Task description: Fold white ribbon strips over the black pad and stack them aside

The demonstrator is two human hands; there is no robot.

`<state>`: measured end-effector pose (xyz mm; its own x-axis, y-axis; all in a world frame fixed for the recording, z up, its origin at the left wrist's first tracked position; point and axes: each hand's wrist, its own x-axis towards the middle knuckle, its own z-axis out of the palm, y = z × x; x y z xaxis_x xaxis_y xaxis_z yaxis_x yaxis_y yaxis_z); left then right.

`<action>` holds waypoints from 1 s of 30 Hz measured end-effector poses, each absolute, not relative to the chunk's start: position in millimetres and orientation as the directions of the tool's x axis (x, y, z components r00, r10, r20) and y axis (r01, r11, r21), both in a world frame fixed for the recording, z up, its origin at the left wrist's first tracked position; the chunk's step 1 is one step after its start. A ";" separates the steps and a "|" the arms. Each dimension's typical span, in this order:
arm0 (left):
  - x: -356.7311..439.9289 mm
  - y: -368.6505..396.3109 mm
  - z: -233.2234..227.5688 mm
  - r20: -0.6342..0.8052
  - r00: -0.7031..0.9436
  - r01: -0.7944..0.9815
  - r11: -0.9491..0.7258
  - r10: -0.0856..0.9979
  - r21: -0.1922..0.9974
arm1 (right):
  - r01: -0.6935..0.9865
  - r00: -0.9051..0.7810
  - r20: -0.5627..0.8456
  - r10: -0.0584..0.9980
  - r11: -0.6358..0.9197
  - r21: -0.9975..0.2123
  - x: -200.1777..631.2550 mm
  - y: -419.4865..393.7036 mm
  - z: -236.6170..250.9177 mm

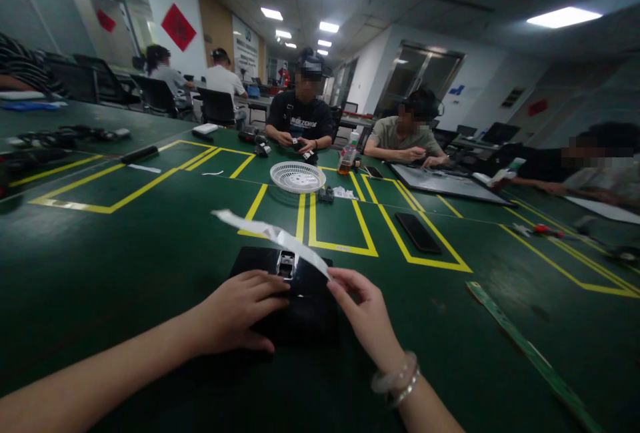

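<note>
A flat black glossy slab (295, 299) lies on the green table mat (150, 266), pinned by the left hand (240, 309) with fingers spread flat on it. The right hand (363, 313) pinches the near end of a thin white paper strip (265, 231) arcing up off the slab; the strip looks feather-light, floppy and easily torn, best gripped close to where it leaves the slab.

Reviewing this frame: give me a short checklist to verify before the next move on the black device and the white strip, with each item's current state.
1. Left hand steadying the black device: ok.
2. Right hand pinching the white strip: ok.
3. Strip lifted off the device, not crumpled: ok.
4. Small silver part uncovered: ok.
5. Strip's far end fully free: cannot tell.
6. Black phone lies apart from the hands: ok.
</note>
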<state>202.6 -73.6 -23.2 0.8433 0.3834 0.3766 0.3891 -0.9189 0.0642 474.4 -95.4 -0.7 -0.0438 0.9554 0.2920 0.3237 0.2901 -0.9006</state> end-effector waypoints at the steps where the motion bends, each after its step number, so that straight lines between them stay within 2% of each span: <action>1: 202.2 -78.0 -20.5 0.413 0.862 0.318 -0.948 0.293 0.010 | 0.423 -0.112 0.325 0.939 0.341 -0.840 474.0 -97.0 -2.2; 3: 201.4 -85.9 -14.2 0.467 0.871 0.219 -0.972 0.153 -0.089 | 0.570 -0.275 0.362 0.891 0.454 -0.684 473.3 -100.6 -4.6; 4: 200.9 -88.1 -11.7 0.485 0.864 0.220 -0.968 0.136 -0.120 | 0.622 -0.355 0.361 0.862 0.506 -0.597 472.7 -102.3 -5.4; 7: 198.5 -84.4 -10.6 0.484 0.837 0.347 -0.932 0.255 -0.109 | 0.713 -0.526 0.298 0.796 0.604 -0.355 469.9 -106.4 -5.0; 10: 194.8 -73.2 -17.0 0.381 0.839 0.426 -0.904 0.388 -0.018 | 0.746 -0.572 0.270 0.774 0.629 -0.221 467.1 -108.5 -1.5; 13: 193.3 -67.9 -21.5 0.319 0.851 0.432 -0.901 0.418 0.030 | 0.759 -0.571 0.270 0.775 0.624 -0.186 465.9 -110.0 2.7; 18: 197.5 -71.8 -19.2 0.301 0.844 0.451 -0.891 0.444 0.050 | 0.766 -0.573 0.250 0.780 0.619 -0.175 465.0 -112.4 7.4; 23: 198.0 -71.4 -19.5 0.252 0.813 0.525 -0.848 0.525 0.074 | 0.775 -0.571 0.269 0.776 0.617 -0.136 460.8 -114.8 7.1; 26: 197.8 -68.7 -22.1 0.193 0.815 0.532 -0.838 0.546 0.123 | 0.779 -0.567 0.292 0.770 0.616 -0.114 459.6 -116.1 6.9; 30: 198.5 -66.6 -21.3 0.207 0.797 0.541 -0.823 0.567 0.174 | 0.769 -0.552 0.375 0.745 0.629 -0.118 461.8 -116.8 8.8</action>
